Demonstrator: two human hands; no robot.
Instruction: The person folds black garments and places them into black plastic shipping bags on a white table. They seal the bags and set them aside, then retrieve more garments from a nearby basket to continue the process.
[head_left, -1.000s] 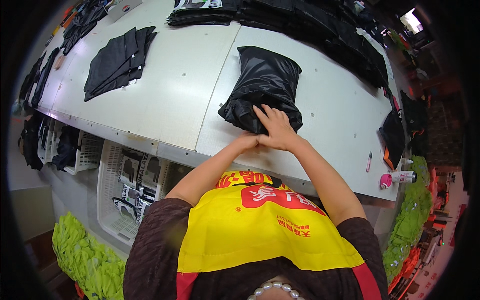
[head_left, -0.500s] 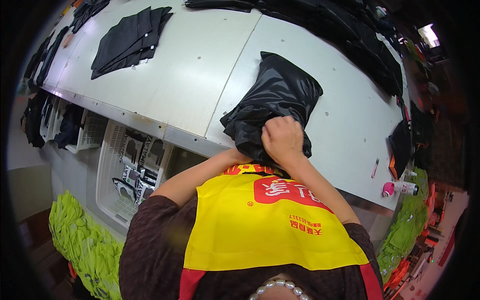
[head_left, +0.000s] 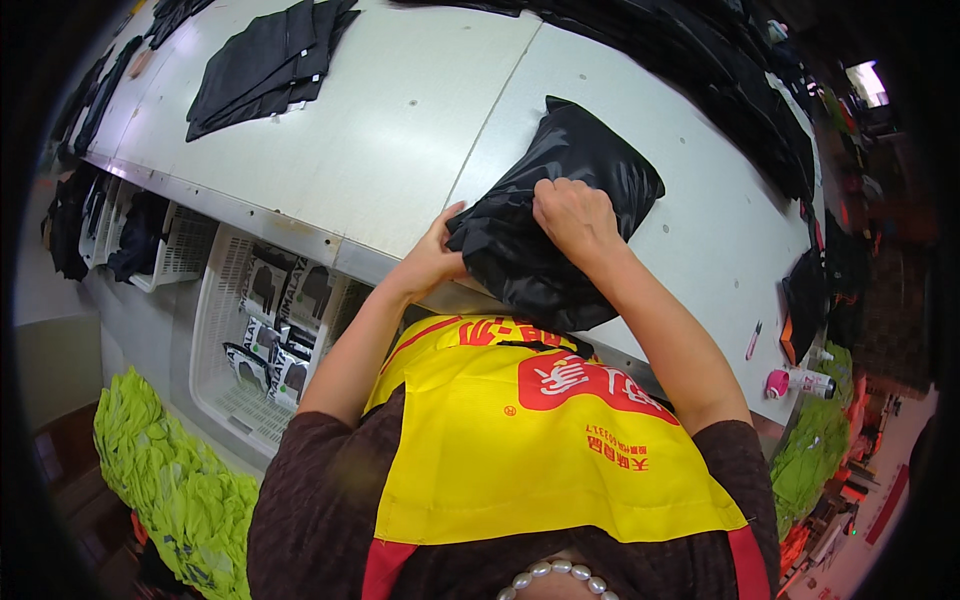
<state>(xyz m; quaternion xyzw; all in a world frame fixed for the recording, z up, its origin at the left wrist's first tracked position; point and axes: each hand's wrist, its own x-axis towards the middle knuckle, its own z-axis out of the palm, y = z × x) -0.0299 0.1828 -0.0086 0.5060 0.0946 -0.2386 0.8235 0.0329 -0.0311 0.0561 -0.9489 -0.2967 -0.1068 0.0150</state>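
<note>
A shiny black bundle (head_left: pixel 590 140) lies on the white table in front of me. Its near part is crumpled and bulges over the table's near edge; I cannot tell whether it is fabric or plastic film. On top of it, my right hand (head_left: pixel 578 215) is closed, its curled fingers gripping the black material. My left hand (head_left: pixel 436 252) rests against the bundle's left edge with its fingers apart, some partly hidden by the hand and the black folds.
Flat black pieces (head_left: pixel 265 65) are stacked at the far left of the white table (head_left: pixel 390 150). Black material (head_left: pixel 690 80) lines its far side. Below the front edge, a white basket (head_left: pixel 208 350) holds printed packets. A pink-and-white bottle (head_left: pixel 805 382) and a pen (head_left: pixel 753 340) lie at right.
My left hand has come out from the near underside to the bundle's left edge. My right hand has shifted slightly farther out, and the bundle's near part has spread and bulged.
</note>
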